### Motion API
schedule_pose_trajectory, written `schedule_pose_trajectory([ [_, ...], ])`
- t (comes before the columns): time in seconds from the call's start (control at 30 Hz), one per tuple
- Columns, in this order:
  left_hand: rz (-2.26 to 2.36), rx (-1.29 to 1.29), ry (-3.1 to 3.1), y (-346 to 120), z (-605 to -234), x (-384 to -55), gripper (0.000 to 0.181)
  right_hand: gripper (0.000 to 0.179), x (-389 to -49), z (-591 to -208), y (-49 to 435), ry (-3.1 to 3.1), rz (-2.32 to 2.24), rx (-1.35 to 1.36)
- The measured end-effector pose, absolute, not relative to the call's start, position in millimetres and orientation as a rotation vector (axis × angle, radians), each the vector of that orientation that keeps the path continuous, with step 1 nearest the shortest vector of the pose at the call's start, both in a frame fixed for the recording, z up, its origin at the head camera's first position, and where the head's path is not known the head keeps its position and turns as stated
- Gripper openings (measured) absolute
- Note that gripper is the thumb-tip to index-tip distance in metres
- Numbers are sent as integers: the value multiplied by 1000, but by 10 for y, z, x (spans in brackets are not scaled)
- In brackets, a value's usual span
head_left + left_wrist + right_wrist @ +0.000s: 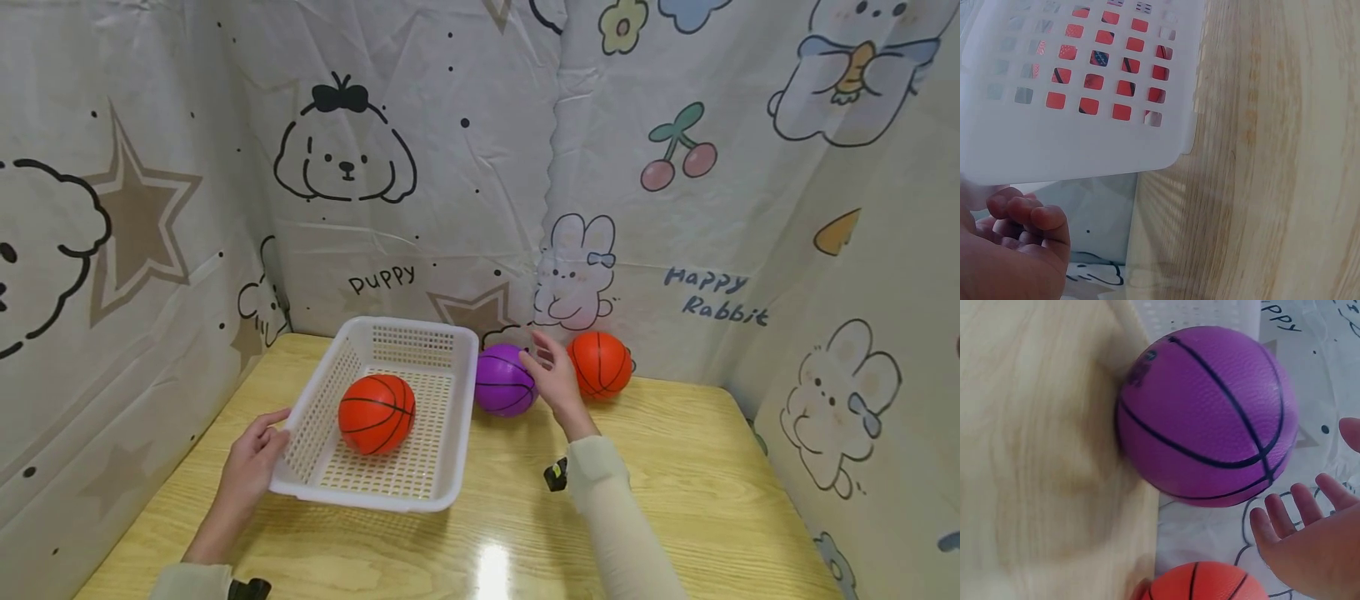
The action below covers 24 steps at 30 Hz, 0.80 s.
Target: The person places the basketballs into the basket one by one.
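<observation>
A white plastic basket (459,417) with a lattice of holes stands on the table, left of centre. Inside it lies an orange-red toy basketball (377,414), also visible through the holes in the left wrist view. My left hand (251,458) holds the basket's left rim, its fingers (1047,219) curled at the edge. Just right of the basket sits a purple toy basketball (506,381). Beside its upper right is my right hand (553,377), fingers loosely spread and apart from the ball in the right wrist view (1313,531). Right of that hand rests another orange-red basketball (600,365).
The wood-grain table (675,483) extends to the right and toward the front. Cloth with cartoon prints (465,167) hangs behind it and on both sides, close to the back edge. Both balls outside the basket sit near that edge.
</observation>
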<state>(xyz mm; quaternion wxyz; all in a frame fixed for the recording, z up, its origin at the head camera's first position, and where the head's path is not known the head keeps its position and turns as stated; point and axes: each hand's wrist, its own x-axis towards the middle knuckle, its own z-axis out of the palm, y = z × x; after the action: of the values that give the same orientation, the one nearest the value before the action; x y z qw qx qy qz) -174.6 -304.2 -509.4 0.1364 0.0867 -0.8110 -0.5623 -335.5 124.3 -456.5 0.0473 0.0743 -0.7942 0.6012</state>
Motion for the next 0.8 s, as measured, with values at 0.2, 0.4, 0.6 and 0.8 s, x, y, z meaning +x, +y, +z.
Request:
schedule_pose_trajectory([
  [0.2, -1610, 263, -2377, -3060, -5108, -1768, 40, 63, -3373, -4696, 1301, -2474, 1797, 189],
  [0.4, -1598, 270, -2387, -3075, -5114, -1787, 40, 71, -3364, -4779, 1282, -2539, 1794, 130],
  [0.6, -1605, 250, -2368, -3051, -5077, -1748, 39, 83, -3370, -4911, 1250, -2583, 1798, 100],
  [0.8, -1606, 243, -2366, -3035, -5071, -1739, 39, 90, -3395, -5032, 1212, -2592, 1809, 103],
])
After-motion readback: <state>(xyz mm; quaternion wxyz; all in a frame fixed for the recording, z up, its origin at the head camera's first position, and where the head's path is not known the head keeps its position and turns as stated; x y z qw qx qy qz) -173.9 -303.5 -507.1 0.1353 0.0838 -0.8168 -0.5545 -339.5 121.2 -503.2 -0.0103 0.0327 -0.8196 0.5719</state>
